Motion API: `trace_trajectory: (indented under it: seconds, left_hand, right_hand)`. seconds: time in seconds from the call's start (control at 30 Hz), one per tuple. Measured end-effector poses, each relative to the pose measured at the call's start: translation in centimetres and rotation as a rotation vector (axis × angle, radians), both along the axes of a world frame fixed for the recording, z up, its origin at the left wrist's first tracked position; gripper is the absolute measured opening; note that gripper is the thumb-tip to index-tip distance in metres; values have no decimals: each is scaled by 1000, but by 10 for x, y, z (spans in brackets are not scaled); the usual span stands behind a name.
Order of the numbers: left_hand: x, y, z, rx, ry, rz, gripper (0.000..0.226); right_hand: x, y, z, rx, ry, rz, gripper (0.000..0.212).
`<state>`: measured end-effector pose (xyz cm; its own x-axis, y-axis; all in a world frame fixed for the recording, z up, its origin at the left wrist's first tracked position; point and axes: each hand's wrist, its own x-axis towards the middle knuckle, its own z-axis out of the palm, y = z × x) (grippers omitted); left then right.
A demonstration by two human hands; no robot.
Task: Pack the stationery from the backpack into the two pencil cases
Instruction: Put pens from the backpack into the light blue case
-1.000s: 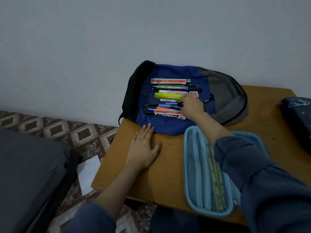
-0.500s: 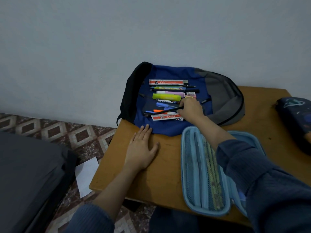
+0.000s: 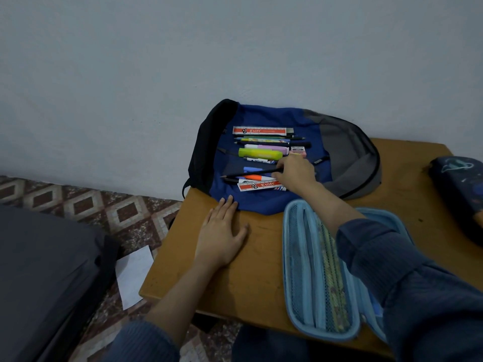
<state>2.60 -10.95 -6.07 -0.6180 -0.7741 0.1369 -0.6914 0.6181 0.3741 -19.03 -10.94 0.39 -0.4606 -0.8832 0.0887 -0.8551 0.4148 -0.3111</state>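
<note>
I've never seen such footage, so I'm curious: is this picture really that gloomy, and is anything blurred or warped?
Head view: dim, flat, bluish light, no glare or hard shadows; ruler print on the backpack reads sharp; the right hand gripping the pencil is slightly soft; the wide lens makes the near sleeve loom large; the dark case is cropped at the right edge.

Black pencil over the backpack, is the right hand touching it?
Touching. The head view shows the right hand pinching the black pencil at its right end, with no gap between them.
</note>
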Motion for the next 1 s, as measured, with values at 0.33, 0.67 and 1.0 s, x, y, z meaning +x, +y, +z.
trace_trajectory:
  seconds: [0.33,0.67,1.0]
  left_hand:
    - [1,-1,-2,5,8,-1,62]
    - [0,0,-1,5,20,-3,61]
    - [0,-1,-1,14,15,-5,61]
  right_hand:
    - [6,-8,15,42,-63,67,46]
    - [30,-7,5,84,48,220,13]
    - [13,-15,-2,-115,-10,-54,12]
